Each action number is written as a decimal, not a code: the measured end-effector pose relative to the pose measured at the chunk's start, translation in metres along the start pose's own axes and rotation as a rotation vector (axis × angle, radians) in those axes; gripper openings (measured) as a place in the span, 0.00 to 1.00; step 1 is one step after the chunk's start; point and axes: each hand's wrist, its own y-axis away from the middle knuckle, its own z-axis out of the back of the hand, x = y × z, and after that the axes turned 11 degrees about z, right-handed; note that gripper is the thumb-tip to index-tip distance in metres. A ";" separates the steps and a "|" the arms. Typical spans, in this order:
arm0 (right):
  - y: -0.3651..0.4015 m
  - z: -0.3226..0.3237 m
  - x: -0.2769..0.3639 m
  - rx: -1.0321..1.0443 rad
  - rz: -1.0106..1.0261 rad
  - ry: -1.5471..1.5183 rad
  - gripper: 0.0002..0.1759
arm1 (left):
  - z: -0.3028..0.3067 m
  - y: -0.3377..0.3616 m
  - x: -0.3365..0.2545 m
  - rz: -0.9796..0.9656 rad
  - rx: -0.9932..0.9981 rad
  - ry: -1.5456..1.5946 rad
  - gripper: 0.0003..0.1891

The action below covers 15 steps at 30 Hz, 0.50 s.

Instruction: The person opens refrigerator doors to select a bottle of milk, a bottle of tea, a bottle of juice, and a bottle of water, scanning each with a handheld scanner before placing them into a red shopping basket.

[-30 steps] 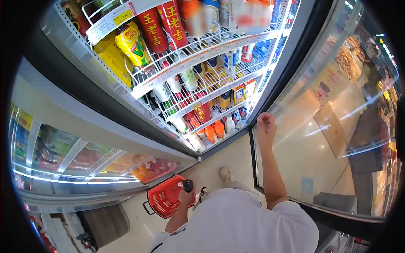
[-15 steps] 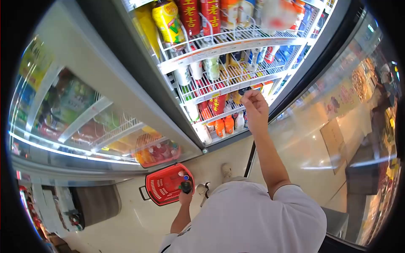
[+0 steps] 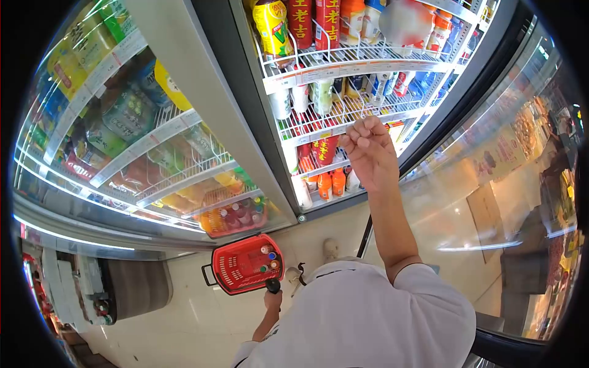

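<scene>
My right hand (image 3: 372, 152) is raised in front of the open drinks fridge, its fingers curled together with nothing visible in them. Behind it are the lower wire shelves (image 3: 343, 126), with a red can (image 3: 324, 150) and orange bottles (image 3: 338, 182) just left of the wrist. Low beside my body, my left hand (image 3: 273, 300) is closed round a black rounded thing (image 3: 272, 285) at the near edge of the red shopping basket (image 3: 230, 283). I cannot tell whether that is the basket's handle. Several capped bottles (image 3: 272, 256) stand in the basket on the floor.
A glass fridge door (image 3: 202, 67) swings out on the left, with drinks showing through or mirrored in it. Red cans (image 3: 327, 24) and a yellow bottle (image 3: 271, 27) fill the upper shelf. Another glass pane (image 3: 478, 141) is on the right. A dark mat (image 3: 138, 283) lies left.
My right hand has come back from the shelf, turning its palm side more into view. My left hand and the black thing have shifted from over the basket to its near edge.
</scene>
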 end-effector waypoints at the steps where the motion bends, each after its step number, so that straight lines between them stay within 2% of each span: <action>1: 0.000 -0.001 0.002 0.003 -0.002 0.007 0.12 | -0.001 -0.002 -0.005 -0.039 -0.026 0.029 0.21; 6: 0.000 0.009 0.010 0.005 -0.021 0.060 0.12 | -0.007 -0.024 -0.038 -0.061 -0.082 0.082 0.21; 12: 0.002 0.035 0.024 -0.042 -0.013 0.121 0.10 | -0.011 -0.029 -0.076 -0.115 -0.047 0.047 0.30; 15: 0.000 0.050 0.041 -0.042 0.003 0.142 0.09 | -0.022 -0.026 -0.081 -0.127 -0.051 0.022 0.30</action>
